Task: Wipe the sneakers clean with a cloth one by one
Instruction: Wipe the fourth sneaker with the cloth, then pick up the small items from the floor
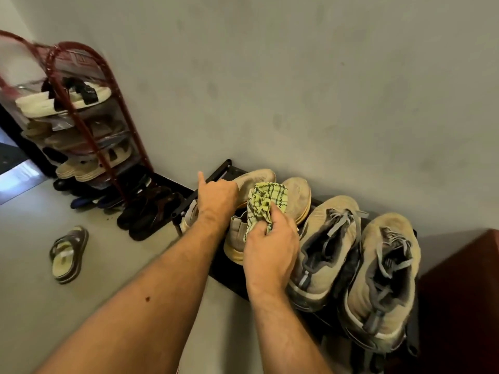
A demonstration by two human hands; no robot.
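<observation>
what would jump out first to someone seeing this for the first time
The yellow-green checked cloth stands out, bunched in the right hand over a pale sneaker on the low black rack by the wall. The left hand rests on the neighbouring sneaker. Further left stands a tall red shoe rack, with one sandal alone on the floor.

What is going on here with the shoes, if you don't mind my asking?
A person is cleaning sneakers on a low black rack against the wall. The right hand grips a yellow-green checked cloth over the pale slip-on pair, while the left hand rests on the leftmost shoe of that pair. The tan laced pair beside them is not being touched.
</observation>
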